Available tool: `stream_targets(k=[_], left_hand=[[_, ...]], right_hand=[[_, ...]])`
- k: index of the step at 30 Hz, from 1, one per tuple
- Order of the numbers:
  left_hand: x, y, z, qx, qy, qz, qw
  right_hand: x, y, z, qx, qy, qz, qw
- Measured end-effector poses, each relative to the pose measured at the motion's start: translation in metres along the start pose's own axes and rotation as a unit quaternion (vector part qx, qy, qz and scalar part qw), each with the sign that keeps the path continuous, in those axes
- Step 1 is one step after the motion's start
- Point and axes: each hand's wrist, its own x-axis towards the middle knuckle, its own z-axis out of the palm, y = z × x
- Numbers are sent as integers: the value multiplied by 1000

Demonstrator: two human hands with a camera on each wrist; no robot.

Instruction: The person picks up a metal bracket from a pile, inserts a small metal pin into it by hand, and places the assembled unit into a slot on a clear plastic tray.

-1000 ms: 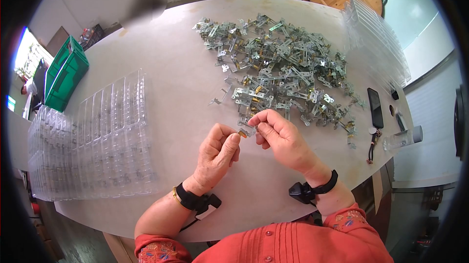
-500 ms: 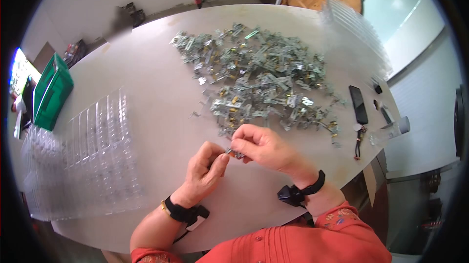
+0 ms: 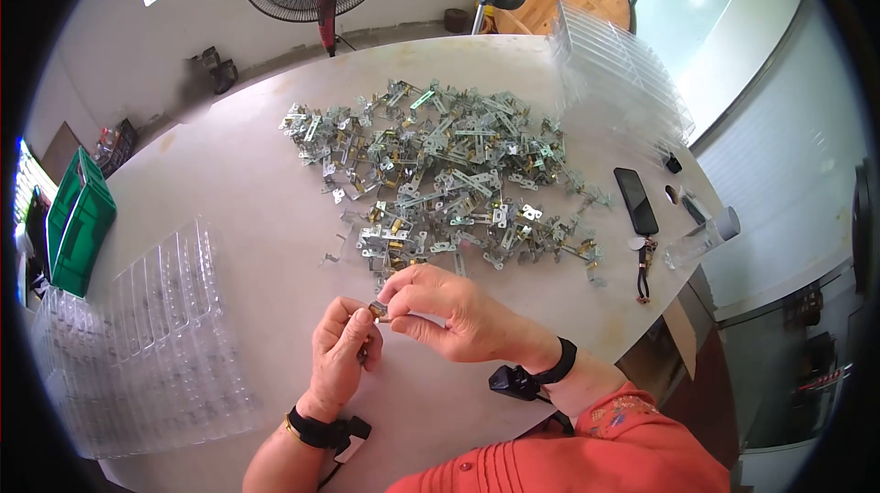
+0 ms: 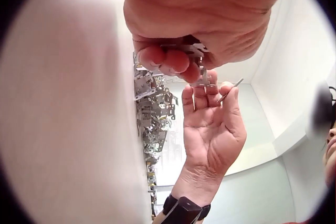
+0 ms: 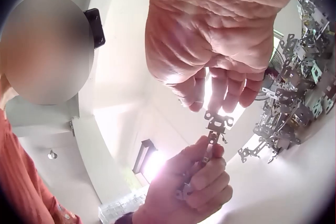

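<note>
Pinched between the thumb and forefinger of the left hand (image 3: 339, 356) is a small metal bracket (image 5: 214, 124) with a holed end plate. More metal shows inside its curled fingers in the right wrist view. The right hand (image 3: 463, 314) is close beside it, its fingertips at the bracket's upper end. In the left wrist view, the right hand (image 4: 210, 132) pinches a thin metal piece (image 4: 231, 89) between thumb and forefinger, other fingers extended. Whether that piece touches the bracket cannot be told. A large heap of similar metal parts (image 3: 458, 149) lies just beyond the hands.
Clear plastic trays (image 3: 160, 337) lie at the table's left, with a green crate (image 3: 81, 223) behind them. More clear trays (image 3: 623, 76) stand at the back right. A phone (image 3: 636, 202), a keyring (image 3: 643, 270) and a clear bottle (image 3: 701, 238) are at the right edge.
The head view has shifted, so hands and heap appear further left and lower. The right hand's fingers have changed position around the bracket's end; the left hand keeps its grip.
</note>
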Motion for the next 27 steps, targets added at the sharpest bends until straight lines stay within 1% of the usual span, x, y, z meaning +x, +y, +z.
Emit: stream_targets(k=[1,3,4,6,7,9,10,11,12,13,14,15,16,17,18,19,20,22,23,27], left_hand=[[0,1,1,0,0,1,1000],[1,6,3,-46,-13,-42,998],[1,8,2,-45,-11,-41,998],[1,13,-1,-94,-67,-83,990],[1,13,-1,-93,-64,-81,990],[-1,13,1,-167,-91,-80,979],[0,13,1,-166,-86,-80,979],[2,12,0,-196,-96,-83,972],[2,10,-1,-225,-104,-86,965],[3,6,-3,-225,-92,-88,966],[5,0,-5,-224,-69,-46,971],[6,-2,-6,-220,-45,-4,974],[6,-2,-4,-217,-33,-5,976],[7,-2,0,-176,-30,49,983],[8,-1,1,-134,-27,102,985],[6,1,-1,-125,-55,107,985],[6,3,1,-123,-46,105,986],[6,5,8,-76,-41,138,987],[6,3,5,-78,-63,133,986],[8,-6,0,-80,-73,134,985]], right_hand=[[0,2,1,-21,-6,-19,1000],[0,3,2,-29,-10,-27,999],[0,3,3,-35,-14,-34,999],[-1,5,3,-18,-14,-32,999],[-1,5,3,0,-13,-27,1000],[0,6,2,17,-10,-25,999],[0,6,1,33,-6,-19,999],[0,6,0,38,-9,-19,999],[-1,5,-1,69,11,33,997],[-3,5,-1,101,29,86,991],[-3,6,0,112,23,87,990],[-4,8,1,180,51,134,973],[-4,9,1,245,77,181,949],[-5,9,0,253,83,205,942],[-3,8,2,260,76,206,940],[-2,8,4,280,104,229,926],[-2,8,6,298,132,252,911],[-2,13,9,315,122,257,905],[-2,15,10,337,117,266,895],[-4,14,13,376,104,296,872]])
